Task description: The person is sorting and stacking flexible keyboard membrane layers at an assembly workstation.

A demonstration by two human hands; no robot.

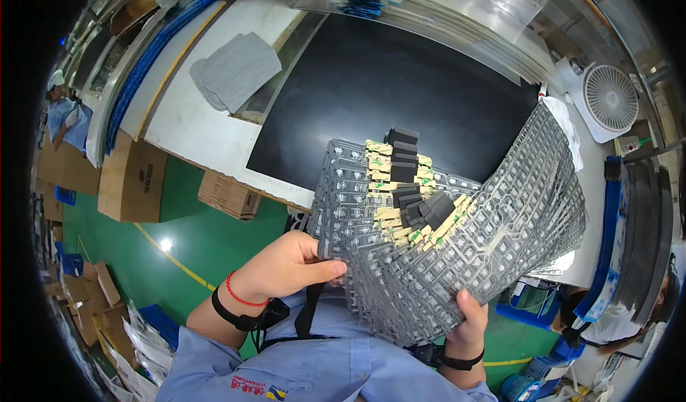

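Both my hands hold a fanned stack of thin grey keyboard membrane sheets (493, 237) in front of my body. The sheets carry rows of small clear squares, and yellowish tabs (382, 175) with black tail strips (404, 166) bunch up near the middle of the fan. My left hand (296, 265) pinches the stack's left edge, thumb on top. At the lower right edge my right hand (469, 320) grips it with the thumb over the top sheet; its other fingers are hidden beneath. The fan partly covers a black mat (371, 80) on the table.
A grey cloth (239, 70) lies on the white table left of the mat. Clear plastic sheets (457, 23) stand behind it. A white fan (607, 98) sits at the far right. Cardboard boxes (132, 177) stand on the green floor. A person (68, 116) is at the far left.
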